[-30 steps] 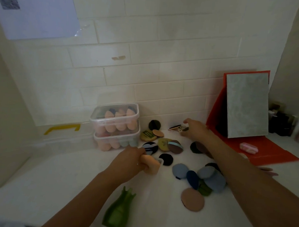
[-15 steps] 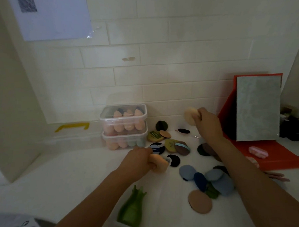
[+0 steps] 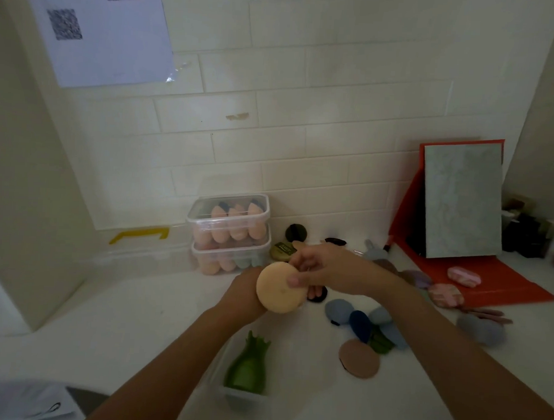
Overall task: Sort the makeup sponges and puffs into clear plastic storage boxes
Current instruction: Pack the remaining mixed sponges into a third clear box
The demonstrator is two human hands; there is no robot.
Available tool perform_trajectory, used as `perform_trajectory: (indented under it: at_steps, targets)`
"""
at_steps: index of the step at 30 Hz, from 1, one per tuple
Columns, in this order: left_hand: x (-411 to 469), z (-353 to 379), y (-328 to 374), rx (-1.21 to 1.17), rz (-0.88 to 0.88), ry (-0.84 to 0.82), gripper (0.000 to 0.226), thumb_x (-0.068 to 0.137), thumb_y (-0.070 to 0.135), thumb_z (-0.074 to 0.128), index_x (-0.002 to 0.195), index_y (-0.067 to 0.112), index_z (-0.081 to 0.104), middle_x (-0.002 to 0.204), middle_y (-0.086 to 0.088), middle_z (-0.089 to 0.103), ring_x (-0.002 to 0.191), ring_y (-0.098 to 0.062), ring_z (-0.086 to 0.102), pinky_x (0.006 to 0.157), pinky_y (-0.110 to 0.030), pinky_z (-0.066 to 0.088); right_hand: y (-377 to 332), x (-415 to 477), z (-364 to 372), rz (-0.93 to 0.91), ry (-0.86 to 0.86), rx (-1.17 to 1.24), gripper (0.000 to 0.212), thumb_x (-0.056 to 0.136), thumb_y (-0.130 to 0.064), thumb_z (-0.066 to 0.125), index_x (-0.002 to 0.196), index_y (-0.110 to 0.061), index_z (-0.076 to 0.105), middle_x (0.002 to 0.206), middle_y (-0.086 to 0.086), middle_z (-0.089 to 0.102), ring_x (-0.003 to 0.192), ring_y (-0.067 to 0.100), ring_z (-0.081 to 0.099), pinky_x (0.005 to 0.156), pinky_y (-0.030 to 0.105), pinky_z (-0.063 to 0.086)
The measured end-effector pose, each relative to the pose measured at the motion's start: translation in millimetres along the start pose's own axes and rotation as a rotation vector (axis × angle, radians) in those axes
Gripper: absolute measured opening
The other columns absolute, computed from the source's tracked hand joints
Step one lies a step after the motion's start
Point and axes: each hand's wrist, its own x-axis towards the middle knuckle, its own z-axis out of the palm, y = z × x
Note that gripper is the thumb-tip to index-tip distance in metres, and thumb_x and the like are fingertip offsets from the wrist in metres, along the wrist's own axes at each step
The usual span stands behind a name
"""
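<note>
Head view, sole camera.

Hands are together over the middle of the counter (image 3: 131,314). Right hand (image 3: 327,269) pinches a round peach puff (image 3: 281,287), thumb on its flat face, other fingers curled over the top rim. Left hand (image 3: 245,295) sits directly behind the puff. Its fingers are hidden, so I cannot tell its grip.

The puff stands on edge, face toward the wearer, off the counter.

- Two stacked boxes (image 3: 230,233) stand behind and just left of the hands, lids on, full of egg-shaped sponges.
- An open box (image 3: 239,395) lies on the near side, below the hands, with a green piece (image 3: 248,367) standing in it.
- Loose puffs (image 3: 359,321) lie scattered to the right, under the right forearm.

Judgement: the open box is the likelier target, down and toward the body. Both hands are about equally near it, with bare counter between. The green piece crowds the box's left part. The heap of puffs sits close on the right.
</note>
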Motion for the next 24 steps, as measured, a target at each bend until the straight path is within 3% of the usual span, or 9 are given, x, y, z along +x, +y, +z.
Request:
perform_trajectory:
  at_steps: [3, 9, 12, 16, 21, 24]
  targets:
    - [-0.9, -0.3, -5.1, 0.006, 0.024, -0.001, 0.046, 0.068, 0.038, 0.068, 0.106, 0.013, 0.063, 0.103, -0.009, 0.066, 0.096, -0.025, 0.063, 0.085, -0.049, 0.052, -1.2, -1.0, 5.0, -0.003, 0.022, -0.053, 0.025, 0.084, -0.027, 0.069, 0.104, -0.013, 0.066, 0.082, -0.002, 0.067, 0.061, 0.003, 0.057, 0.060, 0.014, 0.047]
    - [1.2, 2.2, 1.7, 0.219, 0.059, -0.079, 0.030, 0.082, 0.023, 0.068, 0.110, 0.014, 0.061, 0.106, -0.009, 0.065, 0.098, -0.024, 0.061, 0.088, -0.045, 0.051, 2.1, -3.0, 15.5, 0.000, 0.135, -0.345, 0.020, 0.083, -0.032, 0.069, 0.095, -0.016, 0.067, 0.092, 0.006, 0.066, 0.071, 0.005, 0.051, 0.063, 0.017, 0.040]
    - [3.9, -0.2, 7.4, 0.408, 0.068, -0.200, 0.040, 0.085, 0.024, 0.065, 0.123, 0.017, 0.054, 0.119, -0.006, 0.060, 0.109, -0.022, 0.057, 0.096, -0.041, 0.047, -1.1, -6.7, 18.6, 0.000, 0.098, -0.455, 0.015, 0.084, -0.031, 0.066, 0.087, -0.017, 0.062, 0.088, 0.009, 0.066, 0.067, 0.004, 0.047, 0.061, 0.021, 0.037]
    - [6.1, -8.4, 9.1, 0.458, 0.044, -0.352, 0.052, 0.084, 0.018, 0.065, 0.132, 0.019, 0.045, 0.128, -0.006, 0.055, 0.115, -0.023, 0.053, 0.101, -0.040, 0.043, -7.8, -6.6, 23.6, -0.003, 0.079, -0.642, 0.015, 0.086, -0.031, 0.062, 0.085, -0.017, 0.057, 0.083, 0.004, 0.060, 0.074, 0.016, 0.054, 0.064, 0.029, 0.040]
    - [5.6, -26.8, 19.5, 0.531, -0.076, -0.631, 0.100, 0.074, 0.019, 0.074, 0.148, 0.026, 0.007, 0.150, -0.004, 0.025, 0.135, -0.024, 0.030, 0.112, -0.040, 0.030, -12.4, -3.6, 35.5, -0.032, 0.117, -0.835, 0.014, 0.088, -0.027, 0.055, 0.095, -0.015, 0.054, 0.086, 0.002, 0.054, 0.080, 0.019, 0.052, 0.067, 0.031, 0.039]
    - [9.4, -29.5, 20.4, 0.407, -0.069, -0.624, 0.093, 0.072, 0.033, 0.077, 0.146, 0.029, 0.021, 0.146, 0.004, 0.036, 0.131, -0.018, 0.038, 0.112, -0.037, 0.031, -9.0, -0.5, 38.6, -0.061, 0.155, -0.841, 0.012, 0.086, -0.027, 0.057, 0.088, -0.019, 0.049, 0.081, -0.002, 0.050, 0.075, 0.017, 0.048, 0.061, 0.029, 0.034]
